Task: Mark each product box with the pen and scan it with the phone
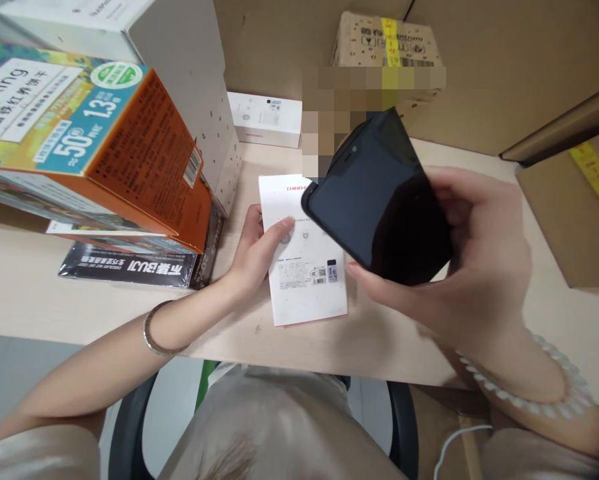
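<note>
My left hand (259,243) is closed on the left edge of a white printed box (304,293), thumb across its face. The box has red lettering at the top, small icons, a QR code and a dark label. Above and to the right of it, my right hand (479,247) grips a black smartphone (374,193) with a glossy dark face, tilted in the air. The phone hides the box's upper right corner. Most of my right fingers are behind the phone, while the thumb lies along its lower edge.
A second white box (269,120) lies further back on the light wooden desk (79,313). Orange biscuit cartons (144,160) sit on a black box (124,267) at left, beside a tall white carton (184,73). Cardboard boxes (369,43) with yellow tape stand at back and right.
</note>
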A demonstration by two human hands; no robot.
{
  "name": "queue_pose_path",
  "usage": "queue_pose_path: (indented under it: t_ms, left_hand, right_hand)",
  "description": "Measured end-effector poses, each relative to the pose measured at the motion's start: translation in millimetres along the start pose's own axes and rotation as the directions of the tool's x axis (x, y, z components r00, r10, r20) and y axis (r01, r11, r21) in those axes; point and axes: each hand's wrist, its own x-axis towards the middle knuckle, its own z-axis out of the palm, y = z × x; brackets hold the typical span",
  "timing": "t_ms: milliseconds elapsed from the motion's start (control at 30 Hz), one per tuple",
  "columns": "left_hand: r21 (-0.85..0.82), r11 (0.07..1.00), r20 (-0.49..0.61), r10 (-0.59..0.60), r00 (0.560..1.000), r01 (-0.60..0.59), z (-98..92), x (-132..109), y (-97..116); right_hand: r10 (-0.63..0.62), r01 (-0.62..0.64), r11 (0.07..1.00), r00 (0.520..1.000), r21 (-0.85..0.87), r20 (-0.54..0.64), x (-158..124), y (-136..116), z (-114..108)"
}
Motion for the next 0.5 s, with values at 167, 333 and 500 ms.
queue_pose_path:
  t_ms: [167, 333, 500]
  left_hand:
    - [-0.04, 0.997, -0.005, -0.061, 0.998, 0.061, -0.7, -1, 3]
    - [-0.142, 0.949, 0.103, -0.268, 0.958, 0.281, -3.3, 1, 12]
    - [-0.181, 0.944, 0.078, -0.264, 0.961, 0.274, -5.0, 4, 11]
  right_hand:
    - [0.228, -0.221, 0.973, 0.963, -0.065, 0.144, 18, 16, -1]
    - [0.367, -0.298, 0.923, 0.874, -0.245, 0.32, 37, 40, 1]
    - [0.326, -0.253, 0.934, 0.892, -0.252, 0.313, 40, 63, 11]
